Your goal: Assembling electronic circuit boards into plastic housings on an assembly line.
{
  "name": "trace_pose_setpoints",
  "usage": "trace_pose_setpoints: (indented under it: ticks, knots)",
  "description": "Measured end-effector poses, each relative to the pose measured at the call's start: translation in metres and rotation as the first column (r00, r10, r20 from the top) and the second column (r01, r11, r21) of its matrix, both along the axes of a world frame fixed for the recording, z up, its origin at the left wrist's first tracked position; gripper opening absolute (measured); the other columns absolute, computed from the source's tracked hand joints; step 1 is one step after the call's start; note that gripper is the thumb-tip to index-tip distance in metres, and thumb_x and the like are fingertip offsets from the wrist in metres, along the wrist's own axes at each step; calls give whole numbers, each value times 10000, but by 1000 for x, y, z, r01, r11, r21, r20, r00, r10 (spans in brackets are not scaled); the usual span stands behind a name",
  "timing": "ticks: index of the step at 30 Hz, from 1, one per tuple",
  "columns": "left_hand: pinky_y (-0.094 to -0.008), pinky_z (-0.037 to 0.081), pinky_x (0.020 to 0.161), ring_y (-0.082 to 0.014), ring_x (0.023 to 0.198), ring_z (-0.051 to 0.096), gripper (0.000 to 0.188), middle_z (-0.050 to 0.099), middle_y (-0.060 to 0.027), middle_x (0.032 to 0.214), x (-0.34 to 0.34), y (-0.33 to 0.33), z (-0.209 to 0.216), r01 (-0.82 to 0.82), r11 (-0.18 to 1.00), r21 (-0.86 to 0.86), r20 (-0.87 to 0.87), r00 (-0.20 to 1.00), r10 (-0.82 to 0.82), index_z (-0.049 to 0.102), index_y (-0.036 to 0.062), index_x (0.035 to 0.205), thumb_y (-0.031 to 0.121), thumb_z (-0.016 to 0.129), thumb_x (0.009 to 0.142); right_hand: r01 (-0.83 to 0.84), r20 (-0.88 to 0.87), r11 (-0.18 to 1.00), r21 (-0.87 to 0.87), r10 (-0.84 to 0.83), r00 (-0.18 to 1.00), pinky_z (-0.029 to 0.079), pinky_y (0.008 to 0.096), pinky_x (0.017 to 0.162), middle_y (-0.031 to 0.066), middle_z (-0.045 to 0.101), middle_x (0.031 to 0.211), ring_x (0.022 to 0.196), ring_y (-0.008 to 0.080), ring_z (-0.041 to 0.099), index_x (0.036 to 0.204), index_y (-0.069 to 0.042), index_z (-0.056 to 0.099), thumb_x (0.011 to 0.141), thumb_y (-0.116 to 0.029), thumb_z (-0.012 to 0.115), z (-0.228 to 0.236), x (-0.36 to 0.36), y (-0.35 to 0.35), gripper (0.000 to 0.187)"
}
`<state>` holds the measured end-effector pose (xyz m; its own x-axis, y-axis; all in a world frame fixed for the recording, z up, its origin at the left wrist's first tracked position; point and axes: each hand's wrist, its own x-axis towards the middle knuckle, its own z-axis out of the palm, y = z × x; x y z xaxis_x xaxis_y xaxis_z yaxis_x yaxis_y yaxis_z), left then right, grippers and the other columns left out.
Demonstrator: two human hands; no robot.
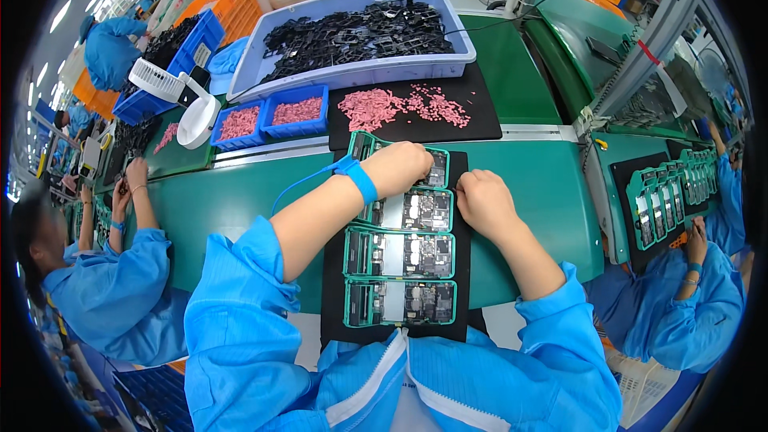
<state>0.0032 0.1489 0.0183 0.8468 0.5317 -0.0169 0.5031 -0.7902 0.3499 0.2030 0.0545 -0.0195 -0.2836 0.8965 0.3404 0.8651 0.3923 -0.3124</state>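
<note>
A column of green-framed phone units (pixel 400 302) — long axes left to right.
They lie on a black mat (pixel 334 314); the far unit (pixel 438 171) sits beneath the left hand (pixel 398 170), the nearer of the two, and the right hand (pixel 487 203) stands just off its right edge. Both hands' fingers (pixel 466 182) curl inward — whether clamped on anything, I cannot tell. Pink pieces (pixel 371 109) lie beyond.

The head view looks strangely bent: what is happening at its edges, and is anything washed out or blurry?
Head view, rim: the fisheye lens leaves black corners and bows straight edges; head view, upper left: the ceiling lights look washed out to white; head view, middle: the left hand, right hand and circuit boards look fairly sharp, with no obvious motion blur.
</note>
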Motion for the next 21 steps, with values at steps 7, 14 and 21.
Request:
trace_pose_setpoints:
  ticks: [7, 14, 21]
  knots:
    - [-393, 504, 798, -323, 878, 628, 51, 639, -155, 886, 10, -11, -5, -7, 997, 78, -22, 1000, 9, 644, 28, 791, 69, 616, 785, 18, -8, 1000, 22, -18, 1000, 473, 427, 719, 146, 605, 749, 759, 324, 600, 762, -29, 584, 772, -75, 596, -4, 5, -13, 49]
    - [-387, 507, 800, -314, 882, 628, 56, 645, -152, 886, 20, -24, 7, 106, 949, 299, -179, 982, -53, 648, 40, 780, 76, 604, 779, 30, 0, 999, 45, -30, 1000, 477, 433, 713, 150, 618, 760, 755, 326, 606, 751, -27, 582, 775, -82, 585, 0, 6, -16, 60]
    - [-376, 512, 803, -304, 905, 632, 199, 648, -131, 923, -2, -27, 8, 28, 989, 142, -60, 998, -20, 696, 58, 947, 33, 619, 766, 47, -166, 996, -70, -58, 984, 496, 434, 715, 151, 631, 778, 777, 334, 621, 761, -31, 605, 781, -96, 592, 2, 13, -22, 69]
